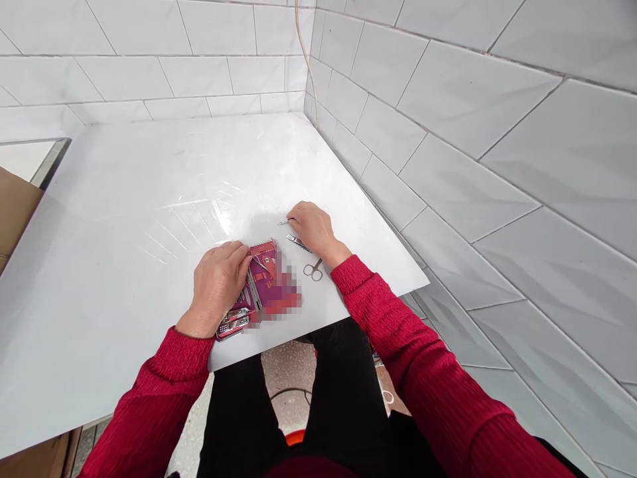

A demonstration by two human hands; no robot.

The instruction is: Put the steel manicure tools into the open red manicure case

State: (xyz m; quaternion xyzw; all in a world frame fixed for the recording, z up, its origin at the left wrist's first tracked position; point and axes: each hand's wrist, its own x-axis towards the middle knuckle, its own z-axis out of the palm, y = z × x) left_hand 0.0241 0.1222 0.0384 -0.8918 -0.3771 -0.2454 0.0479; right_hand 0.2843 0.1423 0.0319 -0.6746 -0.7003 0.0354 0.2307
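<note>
An open manicure case (263, 282) with a red and purple lining lies near the table's front edge, part of it blurred out. My left hand (219, 279) is closed over its far left side, with thumb and fingers gripping the case. In the case's near left corner sits a nail clipper (233, 323). My right hand (314, 229) pinches a small thin metal tool (283, 222) just above or on the tabletop; its kind is mostly hidden by the fingers. Below that hand lie a second metal clipper (298, 243) and small scissors (313, 270), their blades partly covered by my wrist.
The white table (124, 199) runs to tiled walls at the back and right. A clear plastic sheet or sleeve (184, 222) appears to lie behind the case. On the far left are a cardboard box (17, 209) and a metal-edged frame (52, 162). A cable (302, 46) hangs in the corner.
</note>
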